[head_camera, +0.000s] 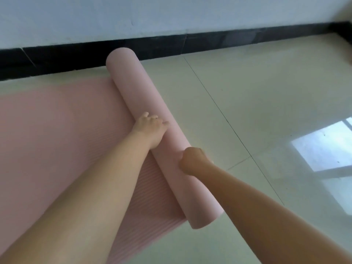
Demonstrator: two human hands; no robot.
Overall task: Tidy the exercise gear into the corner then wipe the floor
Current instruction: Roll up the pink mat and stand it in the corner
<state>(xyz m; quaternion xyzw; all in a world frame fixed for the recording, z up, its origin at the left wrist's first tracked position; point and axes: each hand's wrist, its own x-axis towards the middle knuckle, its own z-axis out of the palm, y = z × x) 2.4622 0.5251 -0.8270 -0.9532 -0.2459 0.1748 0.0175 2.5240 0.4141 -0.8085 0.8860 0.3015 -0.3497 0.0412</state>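
A pink exercise mat [47, 134] lies partly unrolled on the floor at the left, its ribbed face up. Its rolled part [137, 92] forms a long pink cylinder that runs from the black skirting down to the lower middle. My left hand [150, 128] rests flat on the roll's left side near its middle, fingers spread over the top. My right hand [192, 160] curls over the roll a little nearer to me, fingers wrapped over its far side and hidden.
Glossy cream floor tiles [247, 103] stretch to the right, with a bright window reflection [323, 143]. A white wall with a black skirting board [171, 44] runs along the back, and the room's corner [341, 25] lies at the far right.
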